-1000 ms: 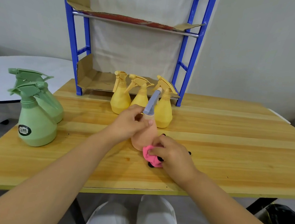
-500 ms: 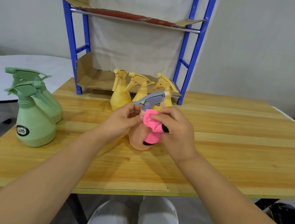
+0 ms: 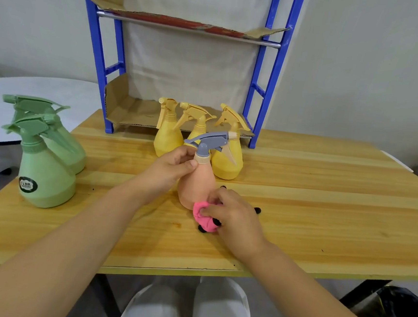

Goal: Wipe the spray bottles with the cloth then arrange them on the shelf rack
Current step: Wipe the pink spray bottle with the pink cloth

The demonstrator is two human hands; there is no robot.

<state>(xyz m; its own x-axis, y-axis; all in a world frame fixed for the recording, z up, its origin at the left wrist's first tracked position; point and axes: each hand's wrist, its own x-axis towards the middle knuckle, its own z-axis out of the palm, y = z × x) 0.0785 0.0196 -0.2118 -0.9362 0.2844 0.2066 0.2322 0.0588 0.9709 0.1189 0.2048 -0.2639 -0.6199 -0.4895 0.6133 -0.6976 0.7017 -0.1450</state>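
Peach bottle [image 3: 197, 182] upright on desk [image 3: 325, 206] center, neck held by left hand [image 3: 169, 167], pink cloth [image 3: 204, 216] in right hand [image 3: 233, 218] now dropped from neck to base vs 0.5 s ago → wipe nearly done, shelf rack [image 3: 261, 92] next.

One head cam, wide-angle, looks fwd & down, close over tabletop [image 3: 324, 219], facing the shelf rack [image 3: 271, 93] at back wall.
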